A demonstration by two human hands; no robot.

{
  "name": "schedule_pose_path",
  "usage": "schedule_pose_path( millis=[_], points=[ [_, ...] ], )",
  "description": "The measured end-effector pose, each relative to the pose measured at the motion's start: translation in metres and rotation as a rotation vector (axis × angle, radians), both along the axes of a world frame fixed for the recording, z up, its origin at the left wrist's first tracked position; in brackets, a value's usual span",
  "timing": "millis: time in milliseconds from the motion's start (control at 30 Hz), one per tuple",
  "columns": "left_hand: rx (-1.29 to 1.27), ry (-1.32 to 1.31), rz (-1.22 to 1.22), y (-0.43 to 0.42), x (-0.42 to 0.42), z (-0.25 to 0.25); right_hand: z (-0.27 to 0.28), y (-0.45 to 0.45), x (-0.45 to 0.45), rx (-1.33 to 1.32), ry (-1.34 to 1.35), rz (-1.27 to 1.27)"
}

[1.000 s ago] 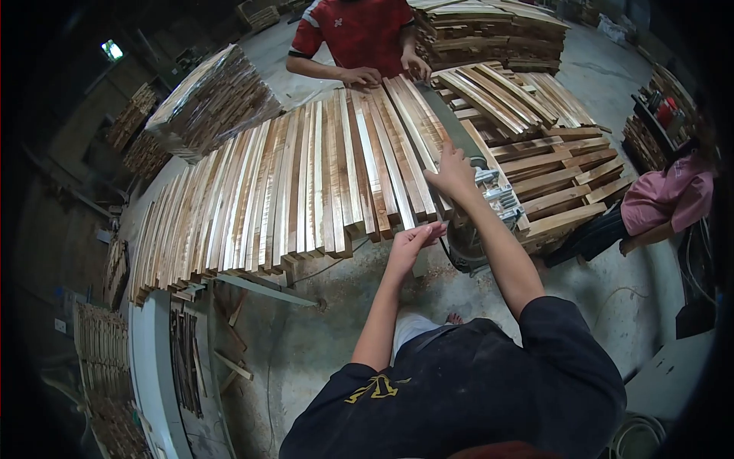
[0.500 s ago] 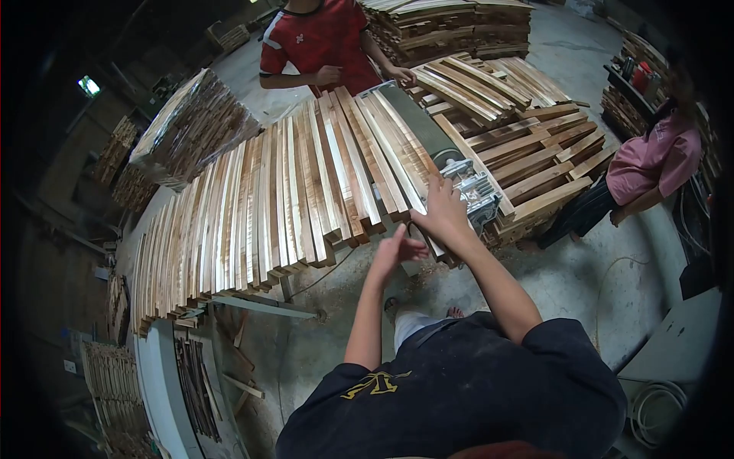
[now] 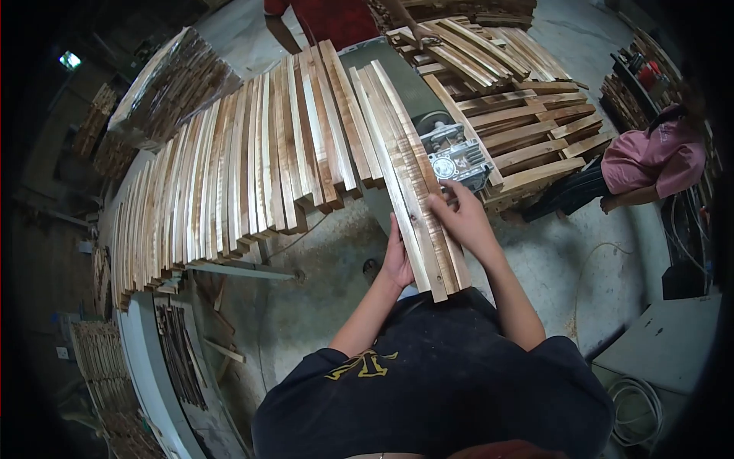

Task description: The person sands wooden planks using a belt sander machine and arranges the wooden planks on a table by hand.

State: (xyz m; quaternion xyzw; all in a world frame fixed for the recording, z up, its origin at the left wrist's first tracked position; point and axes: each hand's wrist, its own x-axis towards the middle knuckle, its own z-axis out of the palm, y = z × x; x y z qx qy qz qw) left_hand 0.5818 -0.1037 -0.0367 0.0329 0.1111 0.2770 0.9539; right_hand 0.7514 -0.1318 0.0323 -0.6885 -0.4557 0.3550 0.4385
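Note:
A small bundle of long wooden strips (image 3: 409, 168) reaches from the conveyor belt toward my body, its near ends hanging over the edge. My left hand (image 3: 397, 258) grips the bundle's left side, fingers partly hidden beneath it. On the opposite side, my right hand (image 3: 463, 222) is closed on the right edge, close to a metal gearbox motor (image 3: 456, 163). Left of the bundle, a long row of similar wooden strips (image 3: 252, 161) lies side by side on the conveyor.
A co-worker in a red shirt (image 3: 336, 19) reaches toward stacked wood (image 3: 466, 50) across the belt (image 3: 394, 73). Another person in a pink shirt (image 3: 650, 161) is at the right, beside a slatted wood stack (image 3: 527, 130). A wrapped wood pallet (image 3: 172, 92) stands back left.
Both hands have taken hold of the wooden strips and drawn them toward my body, apart from the row. The red-shirted co-worker's arm has moved over the stacked wood. The view has shifted slightly.

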Motion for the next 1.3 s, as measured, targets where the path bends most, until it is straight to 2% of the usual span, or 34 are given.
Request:
schedule_pose_path(
  millis=[200,267,300,400,433,467,533,567,600,633,667,767,800,833,867,933,967,1000,1067,1133,1200,1233,1267,1300],
  points=[
    [0.086,0.057,0.018,-0.001,0.004,0.017,-0.026,0.05,0.017,0.104,0.191,0.053],
    [0.106,0.02,-0.018,-0.001,0.007,0.038,-0.028,0.077,0.029,-0.045,0.498,0.14],
    [0.124,-0.022,-0.052,0.0,0.009,0.043,0.006,0.079,0.026,-0.162,0.524,0.093],
    [0.096,0.092,-0.016,0.004,0.006,0.012,-0.021,0.132,0.055,-0.251,0.468,0.124],
    [-0.129,-0.259,-0.029,0.005,0.001,-0.01,-0.043,0.154,0.055,-0.291,0.355,-0.034],
    [0.111,0.213,0.002,0.0,0.002,0.006,-0.04,0.159,0.057,-0.291,0.341,-0.014],
    [0.02,-0.016,-0.064,-0.006,0.007,0.019,-0.021,0.146,0.061,-0.107,0.099,-0.032],
    [0.018,-0.037,-0.054,-0.006,0.008,0.018,-0.006,0.138,0.065,-0.079,0.213,0.057],
    [0.026,-0.041,-0.058,-0.005,0.008,0.015,0.016,0.131,0.071,-0.04,-0.112,0.153],
    [0.028,-0.039,-0.06,-0.006,0.008,0.012,0.037,0.121,0.076,-0.056,-0.286,0.231],
    [0.012,-0.048,-0.043,-0.005,0.007,0.008,0.028,0.127,0.099,-0.021,-0.419,0.289],
    [0.006,0.0,-0.048,-0.006,0.005,-0.003,0.093,0.114,0.141,0.07,-0.329,0.43],
    [0.01,-0.022,-0.049,-0.005,0.006,-0.005,0.114,0.113,0.143,0.033,-0.472,0.349],
    [0.011,-0.042,-0.054,-0.007,0.006,-0.006,0.108,0.125,0.159,0.357,-0.916,0.294],
    [0.003,-0.05,-0.046,-0.007,0.004,-0.007,0.096,0.134,0.165,0.552,-1.212,0.135],
    [0.059,0.018,-0.039,-0.008,0.004,0.008,0.065,0.143,0.157,0.613,-1.343,-0.122],
    [0.113,0.217,0.064,-0.008,0.006,0.021,0.055,0.149,0.156,0.541,-0.819,0.002],
    [0.115,0.21,0.08,-0.007,0.006,0.015,0.05,0.145,0.147,0.406,-0.448,0.073],
    [-0.049,-0.07,-0.05,-0.006,0.004,-0.001,0.027,0.135,0.125,0.565,-1.067,0.243],
    [-0.025,-0.039,-0.025,-0.005,0.002,0.001,0.007,0.139,0.096,0.57,-1.016,0.333],
    [0.04,0.113,0.028,-0.006,0.004,-0.009,-0.014,0.149,0.075,0.579,-0.75,0.371],
    [0.088,0.29,0.066,-0.008,0.004,-0.004,-0.018,0.151,0.066,0.564,-0.736,0.352],
    [0.081,0.292,0.07,-0.009,0.004,-0.009,-0.021,0.152,0.059,0.546,-0.723,0.333],
    [0.039,0.152,0.055,-0.008,0.005,-0.016,-0.019,0.147,0.051,0.503,-0.592,0.366]
  ],
)
